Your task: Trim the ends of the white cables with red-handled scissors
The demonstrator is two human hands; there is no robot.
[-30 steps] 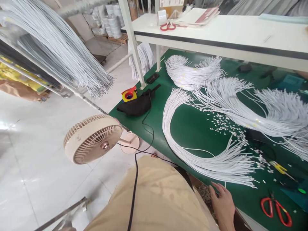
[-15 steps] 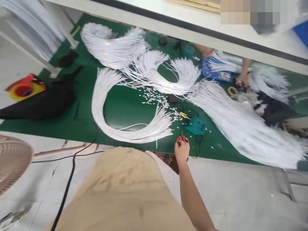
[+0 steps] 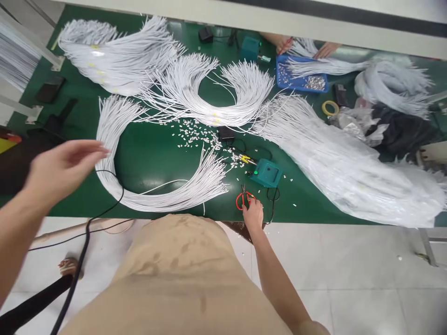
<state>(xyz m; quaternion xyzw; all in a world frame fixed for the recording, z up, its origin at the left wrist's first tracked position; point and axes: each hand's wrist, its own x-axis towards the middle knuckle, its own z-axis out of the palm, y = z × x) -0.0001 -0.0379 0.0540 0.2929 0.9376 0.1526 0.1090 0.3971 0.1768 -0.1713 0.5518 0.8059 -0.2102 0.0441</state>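
Observation:
My right hand (image 3: 253, 214) is at the front table edge, its fingers closed on one handle of red-handled scissors (image 3: 240, 201). The scissors rest on the green surface with blades pointing away from me. My left hand (image 3: 66, 165) is raised at the left, fingers stretched out, holding nothing. It is nearest to a curved bundle of white wires (image 3: 108, 139), which lies in a U shape in front of me. Beside the scissors stands a teal device (image 3: 267, 173) with a green light. Yellow-handled pliers or cutters (image 3: 246, 159) lie against it.
Small pale pieces (image 3: 195, 134) are scattered mid-table. More white wire bundles (image 3: 115, 60) lie behind, and a plastic-wrapped one (image 3: 342, 163) at right. Across the table, a co-worker's hands (image 3: 326, 50) are over a blue tray (image 3: 302, 83). A black cable (image 3: 87, 232) hangs at left.
My left hand has come into view at the left. My right hand is still at the scissors, more of whose handles now show. The view has shifted; the co-worker's hand has moved to the wires over the tray.

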